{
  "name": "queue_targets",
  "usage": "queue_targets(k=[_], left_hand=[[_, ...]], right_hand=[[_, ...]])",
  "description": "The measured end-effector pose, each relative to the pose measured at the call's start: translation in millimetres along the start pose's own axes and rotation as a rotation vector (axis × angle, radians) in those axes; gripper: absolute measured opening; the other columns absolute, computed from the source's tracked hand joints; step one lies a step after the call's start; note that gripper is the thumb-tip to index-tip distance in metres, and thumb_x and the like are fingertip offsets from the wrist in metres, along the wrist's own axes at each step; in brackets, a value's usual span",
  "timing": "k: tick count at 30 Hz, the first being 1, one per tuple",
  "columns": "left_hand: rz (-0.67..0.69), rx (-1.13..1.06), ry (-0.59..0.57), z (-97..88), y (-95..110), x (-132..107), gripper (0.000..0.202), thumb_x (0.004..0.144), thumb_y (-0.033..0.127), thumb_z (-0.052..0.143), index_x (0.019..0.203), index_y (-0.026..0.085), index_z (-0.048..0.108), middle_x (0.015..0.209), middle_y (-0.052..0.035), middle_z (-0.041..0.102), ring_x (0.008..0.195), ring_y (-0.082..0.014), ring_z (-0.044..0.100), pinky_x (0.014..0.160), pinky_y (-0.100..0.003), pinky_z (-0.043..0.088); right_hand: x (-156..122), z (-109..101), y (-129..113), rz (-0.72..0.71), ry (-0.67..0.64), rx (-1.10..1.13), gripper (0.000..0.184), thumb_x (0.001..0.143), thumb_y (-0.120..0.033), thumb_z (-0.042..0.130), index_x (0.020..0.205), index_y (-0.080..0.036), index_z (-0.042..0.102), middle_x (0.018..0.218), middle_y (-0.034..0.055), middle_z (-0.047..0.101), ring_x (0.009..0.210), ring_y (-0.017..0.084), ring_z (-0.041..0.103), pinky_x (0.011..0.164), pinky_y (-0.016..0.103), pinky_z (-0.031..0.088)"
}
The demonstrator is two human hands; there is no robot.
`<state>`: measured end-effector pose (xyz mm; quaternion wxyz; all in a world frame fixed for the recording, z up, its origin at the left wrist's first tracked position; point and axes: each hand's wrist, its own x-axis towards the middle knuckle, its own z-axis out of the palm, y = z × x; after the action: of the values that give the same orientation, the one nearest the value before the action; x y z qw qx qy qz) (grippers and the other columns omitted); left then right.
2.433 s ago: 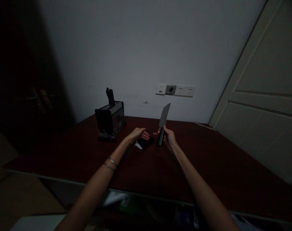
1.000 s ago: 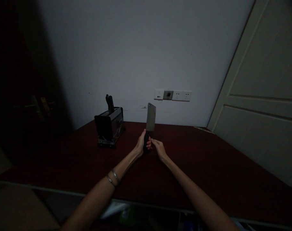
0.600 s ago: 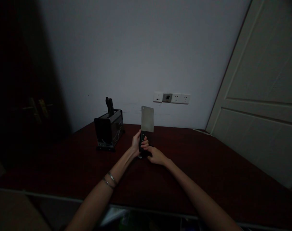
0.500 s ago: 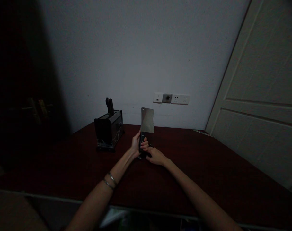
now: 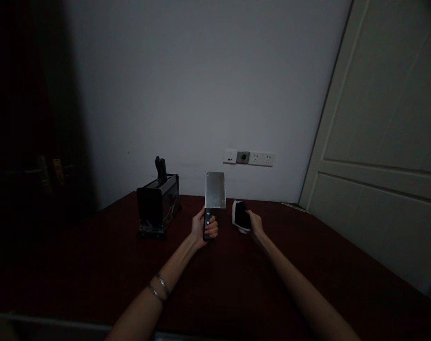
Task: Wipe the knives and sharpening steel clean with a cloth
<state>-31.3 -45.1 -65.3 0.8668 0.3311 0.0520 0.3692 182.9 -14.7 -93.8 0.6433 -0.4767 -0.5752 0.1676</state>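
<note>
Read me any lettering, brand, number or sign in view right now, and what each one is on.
No readable text anywhere in this dim view.
Cleaver in the left hand: no lettering discernible.
Dark cloth in the right hand: none discernible.
Knife stand: pale marks low down, too dim and small to tell whether they are lettering.
Wall socket panel: holes show, but any small print is too small to read.

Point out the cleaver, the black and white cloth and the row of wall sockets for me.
Cleaver point(image 5: 215, 190), head view: middle of the flat blade.
Black and white cloth point(image 5: 241, 215), head view: its dark middle.
Row of wall sockets point(image 5: 243, 157), head view: the grey plate between white ones.
</note>
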Motion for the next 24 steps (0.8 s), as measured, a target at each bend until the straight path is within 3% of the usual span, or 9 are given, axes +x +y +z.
queue_targets(k=[5,9,11,13,17,21,24], left_hand=[[-0.028,-0.002,-0.02,-2.4,-1,0,0.054,0.085,0.054,0.022,0.051,0.015,0.039,0.039,0.0066,0.02,0.03,-0.0042,0.014,0.032,-0.018,0.02],[-0.055,0.017,-0.055,-3.4,-3,1,0.054,0.085,0.054,0.024,0.052,0.015,0.041,0.038,0.0064,0.021,0.03,-0.0043,0.014,0.032,-0.017,0.019],[-0.075,0.037,-0.067,-3.6,-5,1,0.054,0.084,0.056,0.024,0.052,0.015,0.041,0.037,0.0061,0.022,0.03,-0.0046,0.014,0.032,-0.018,0.019],[-0.093,0.059,-0.079,-4.0,-7,1,0.055,0.084,0.057,0.024,0.052,0.016,0.041,0.037,0.0058,0.022,0.029,-0.005,0.015,0.032,-0.018,0.019],[-0.098,0.083,-0.092,-4.7,-10,2,0.054,0.084,0.057,0.024,0.052,0.016,0.041,0.037,0.0059,0.022,0.029,-0.0051,0.015,0.033,-0.018,0.018],[-0.09,0.092,-0.1,-2.1,-10,-1,0.055,0.084,0.058,0.022,0.053,0.016,0.041,0.037,0.0057,0.023,0.029,-0.0051,0.015,0.033,-0.018,0.019],[-0.098,0.095,-0.093,1.2,-10,-2,0.057,0.084,0.058,0.02,0.052,0.016,0.041,0.036,0.0058,0.022,0.029,-0.0049,0.014,0.033,-0.018,0.019]], right_hand=[[59,-18,-35,-0.041,0.153,0.057,0.044,0.072,-0.054,0.045,0.068,-0.013,0.061,0.051,0.0039,0.061,0.053,0.021,0.061,0.046,0.031,0.048],[99,-7,-84,-0.213,0.162,-0.017,0.037,0.073,-0.043,0.051,0.083,-0.01,0.065,0.076,0.0079,0.068,0.075,0.025,0.062,0.068,0.038,0.05],[107,5,-103,-0.35,0.094,-0.077,0.033,0.076,-0.033,0.05,0.099,-0.013,0.063,0.1,0.0089,0.066,0.095,0.025,0.059,0.084,0.041,0.044],[107,17,-114,-0.513,-0.069,-0.173,0.035,0.074,-0.021,0.052,0.107,-0.018,0.06,0.115,0.0078,0.061,0.108,0.024,0.053,0.095,0.042,0.037],[96,29,-116,-0.714,-0.364,-0.342,0.041,0.067,-0.008,0.055,0.105,-0.023,0.062,0.119,0.0053,0.059,0.115,0.022,0.049,0.1,0.042,0.036],[89,27,-116,-0.873,-0.456,-0.536,0.049,0.071,-0.007,0.052,0.118,-0.023,0.054,0.129,0.0058,0.05,0.123,0.023,0.04,0.1,0.047,0.034],[77,23,-119,-0.926,-0.487,-0.576,0.045,0.077,-0.015,0.052,0.121,-0.023,0.052,0.131,0.0061,0.048,0.125,0.024,0.037,0.101,0.048,0.033]])
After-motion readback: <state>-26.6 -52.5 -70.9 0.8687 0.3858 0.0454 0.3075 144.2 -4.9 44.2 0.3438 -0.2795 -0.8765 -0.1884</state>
